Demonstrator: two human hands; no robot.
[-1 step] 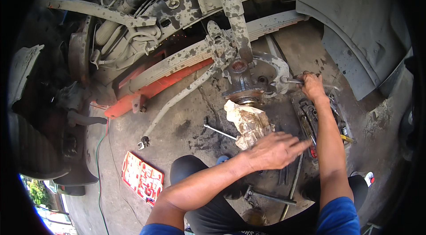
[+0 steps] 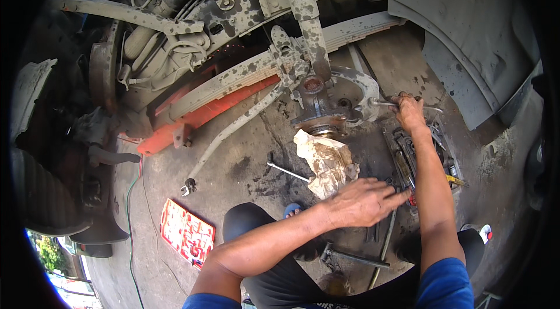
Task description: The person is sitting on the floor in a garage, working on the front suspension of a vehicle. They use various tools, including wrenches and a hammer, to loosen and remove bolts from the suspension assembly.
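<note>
My right hand (image 2: 409, 113) is closed around a thin steel bar (image 2: 430, 108). One end of the bar meets the curved arm (image 2: 368, 88) beside the steering knuckle (image 2: 317, 102); the other end sticks out past my fingers. My left hand (image 2: 364, 201) has its fingers stretched out, with nothing in it, just beyond a stained pale cloth (image 2: 324, 160). That cloth hangs crumpled over the lower end of the knuckle, below its bright metal ring. A socket wrench (image 2: 289, 172) lies on the floor, partly hidden behind the cloth.
Under my right forearm sits a tray of tools (image 2: 402, 154). An open red-and-white tool case (image 2: 188, 232) lies at left, near a green cable (image 2: 129, 216). A hammer-like tool (image 2: 356, 259) lies between my legs. A red beam (image 2: 192, 125) runs beneath the leaf spring (image 2: 233, 84).
My right hand and the steel bar have shifted slightly; the bar's free end sits a little higher and further left. My left hand has lowered a little.
</note>
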